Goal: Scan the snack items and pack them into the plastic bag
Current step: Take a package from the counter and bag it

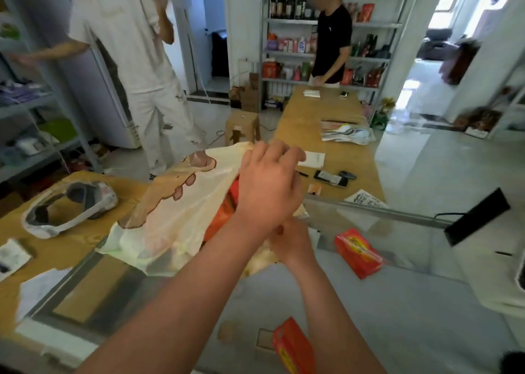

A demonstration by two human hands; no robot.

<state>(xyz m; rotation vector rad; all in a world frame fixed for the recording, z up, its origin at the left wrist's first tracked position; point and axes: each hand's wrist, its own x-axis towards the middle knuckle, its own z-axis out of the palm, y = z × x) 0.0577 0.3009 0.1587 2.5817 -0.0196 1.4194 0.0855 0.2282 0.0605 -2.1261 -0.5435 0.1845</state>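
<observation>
Plastic bag (170,217), thin and cream with brown print, lies on the glass worktop (397,302) before you, and your left hand (267,180) lifts its mouth, fingers curled over and gripping the upper rim; an orange packet (220,217) shows inside. Your right hand (294,241) sits just below the left wrist at the bag's mouth, its fingers hidden, so you cannot tell whether it holds anything. Outside the bag on the glass, a red snack packet (359,253) lies just right of your right hand, and a second red packet (294,348) lies between your forearms.
</observation>
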